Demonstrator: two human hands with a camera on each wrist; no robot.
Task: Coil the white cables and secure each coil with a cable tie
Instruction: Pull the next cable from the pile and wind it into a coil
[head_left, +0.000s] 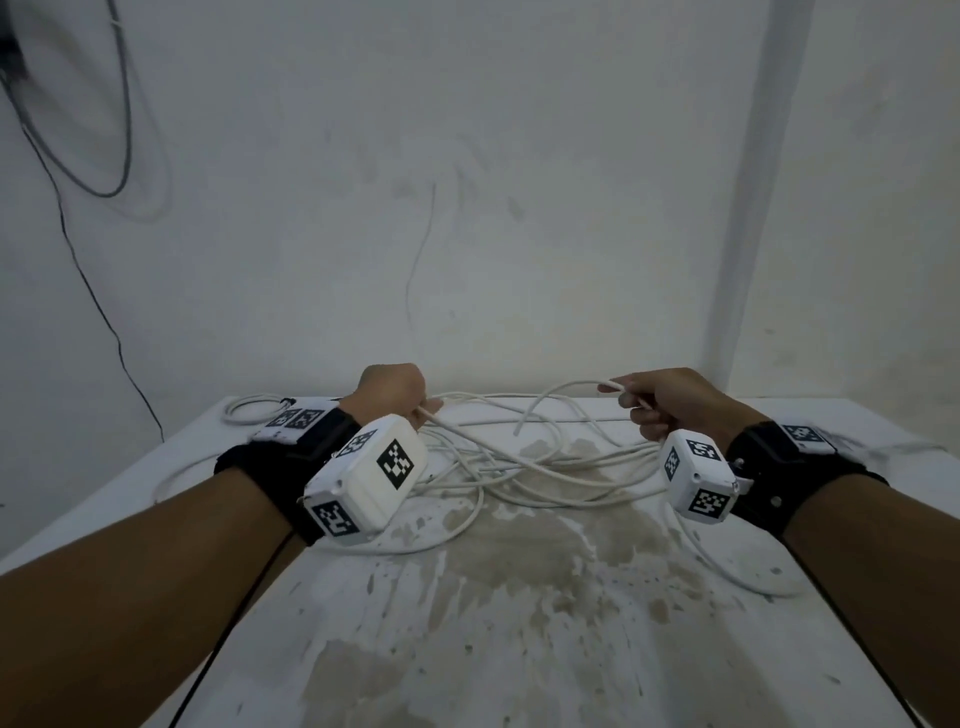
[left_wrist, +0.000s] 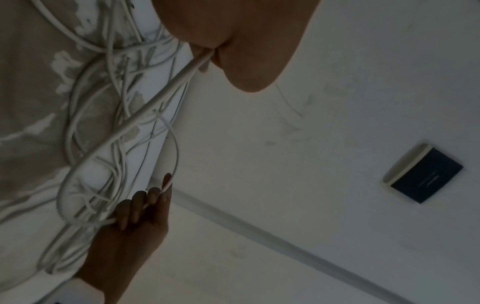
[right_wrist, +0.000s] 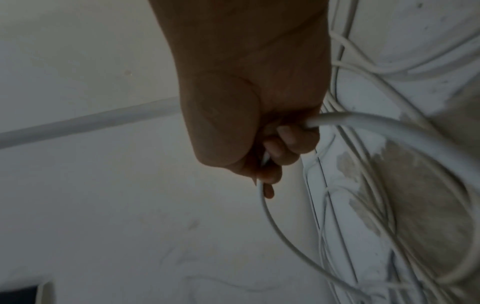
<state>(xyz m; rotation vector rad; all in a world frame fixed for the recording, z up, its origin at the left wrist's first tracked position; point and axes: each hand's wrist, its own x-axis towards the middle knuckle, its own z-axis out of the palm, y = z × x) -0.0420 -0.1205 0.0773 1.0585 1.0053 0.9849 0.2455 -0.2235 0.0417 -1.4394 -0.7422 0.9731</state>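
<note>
Both forearms reach in. Left hand (head_left: 392, 387) clenches a strand of white cable (head_left: 519, 462); right hand (head_left: 670, 402) fingers curl round another strand. Between them, loose loops sprawl tangled across the stained table (head_left: 519, 623).

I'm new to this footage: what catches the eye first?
A tangle of white cable sprawls across the middle of the stained white table. The left hand and right hand each grip a strand above it, near the table's far edge.

tangled cables (head_left: 519, 467) mid-table (head_left: 519, 649), hands at either side, coil (head_left: 249, 410) far left
</note>
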